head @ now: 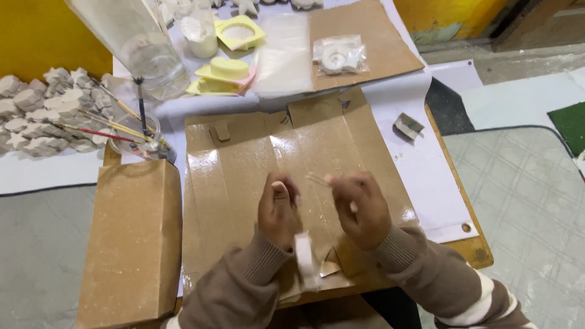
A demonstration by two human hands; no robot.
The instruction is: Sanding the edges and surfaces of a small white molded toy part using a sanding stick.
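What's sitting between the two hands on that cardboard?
Head view: between the left hand and right hand only a thin pale strip spans the gap, above bare glossy cardboard.

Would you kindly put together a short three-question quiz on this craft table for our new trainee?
1. True or false: both hands are raised together over the flattened cardboard sheet.
2. Which side of that sheet does the closed brown box lie on: A) the person's left, B) the person's right?
3. Fill in: the thin brushes stand in a small clear ____.

Key: 1 true; 2 A; 3 cup. The left hand pinches a thin clear strip stretched to the right hand; a white piece hangs below.
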